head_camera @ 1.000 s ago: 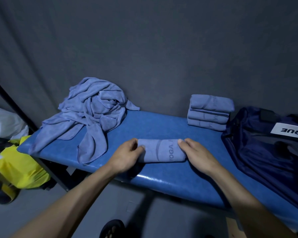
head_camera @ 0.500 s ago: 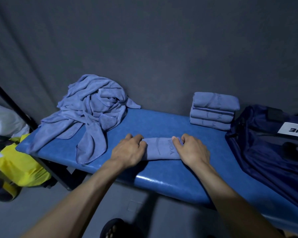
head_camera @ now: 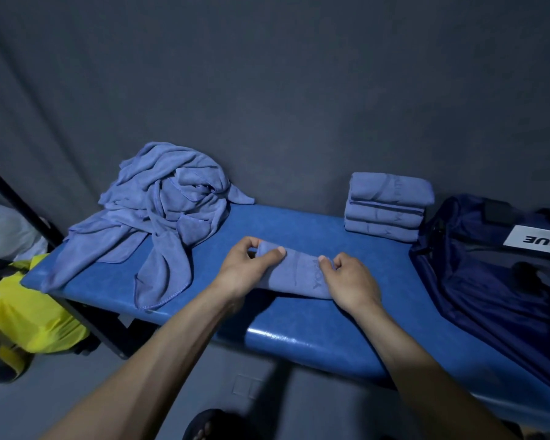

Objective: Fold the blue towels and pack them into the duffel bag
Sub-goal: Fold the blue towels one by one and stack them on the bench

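A folded blue towel (head_camera: 296, 274) lies across the middle of the blue padded bench (head_camera: 315, 338). My left hand (head_camera: 245, 268) pinches its left end, thumb on top. My right hand (head_camera: 350, 281) grips its right end. A stack of three folded blue towels (head_camera: 388, 206) stands at the back right of the bench. A crumpled heap of unfolded blue towels (head_camera: 159, 214) covers the bench's left part. The dark navy duffel bag (head_camera: 496, 274) lies open at the right end, with a white label on it.
A dark grey curtain hangs right behind the bench. A yellow bag (head_camera: 29, 309) and a black slanted bar (head_camera: 23, 211) are at the left, below the bench's edge. Grey floor lies in front, with a sandal (head_camera: 210, 425) at the bottom.
Both hands have closed in on the towel's ends and now grip them. The left end is raised slightly under my left thumb.
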The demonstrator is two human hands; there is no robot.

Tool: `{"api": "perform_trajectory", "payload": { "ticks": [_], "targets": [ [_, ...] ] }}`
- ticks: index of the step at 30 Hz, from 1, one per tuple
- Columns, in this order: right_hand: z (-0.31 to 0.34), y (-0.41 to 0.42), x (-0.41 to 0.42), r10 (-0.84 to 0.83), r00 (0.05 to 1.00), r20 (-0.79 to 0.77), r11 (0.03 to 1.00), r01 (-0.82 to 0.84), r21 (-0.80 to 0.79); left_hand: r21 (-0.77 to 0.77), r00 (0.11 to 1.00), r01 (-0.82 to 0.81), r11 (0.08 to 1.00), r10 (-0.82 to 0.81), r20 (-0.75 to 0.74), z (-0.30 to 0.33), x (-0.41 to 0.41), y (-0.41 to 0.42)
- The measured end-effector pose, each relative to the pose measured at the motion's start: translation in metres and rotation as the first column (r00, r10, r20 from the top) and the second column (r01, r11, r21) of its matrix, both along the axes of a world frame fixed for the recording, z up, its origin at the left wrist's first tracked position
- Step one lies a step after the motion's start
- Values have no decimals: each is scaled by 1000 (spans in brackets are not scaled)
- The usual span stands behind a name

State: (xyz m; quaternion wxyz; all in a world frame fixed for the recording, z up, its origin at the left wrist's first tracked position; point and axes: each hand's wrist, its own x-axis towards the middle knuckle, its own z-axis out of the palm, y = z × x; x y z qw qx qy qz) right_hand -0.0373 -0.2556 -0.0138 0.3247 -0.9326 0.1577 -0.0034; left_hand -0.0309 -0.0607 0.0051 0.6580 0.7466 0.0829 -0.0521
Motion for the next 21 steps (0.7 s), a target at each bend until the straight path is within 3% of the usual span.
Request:
{"api": "perform_trajectory", "payload": {
  "ticks": [2, 4, 6, 8, 11, 15, 18, 21],
  "targets": [
    [2, -5, 1, -8, 1000, 1, 991, 7, 130, -125, 998, -15, 992, 22, 62, 4, 0, -5],
    [10, -9, 0, -11, 1000, 15, 933, 4, 359, -198, 991, 0, 980, 27, 133, 11, 1, -7],
    [21, -13, 0, -6, 1000, -5, 785, 8, 619, -272, 982, 51, 961, 0, 187, 19, 3, -8],
    [30, -16, -2, 13, 999, -47, 572, 31, 819, -357, 970, 126, 926, -40, 238, 26, 5, -10],
    [37, -23, -4, 96, 988, -118, 312, 83, 946, -452, 948, 215, 866, -74, 308, 33, 10, -15],
    [45, -18, -5, 50, 995, -82, 92, 77, 993, -484, 942, 233, 844, -72, 328, 34, 20, -23],
    [51, -10, -2, -96, 995, -27, 121, 38, 992, -436, 956, 198, 878, -75, 284, 36, 28, -26],
    [49, -8, 4, -171, 983, 71, 284, -20, 959, -380, 986, 159, 911, -124, 115, 40, 34, -29]
  ]
}}
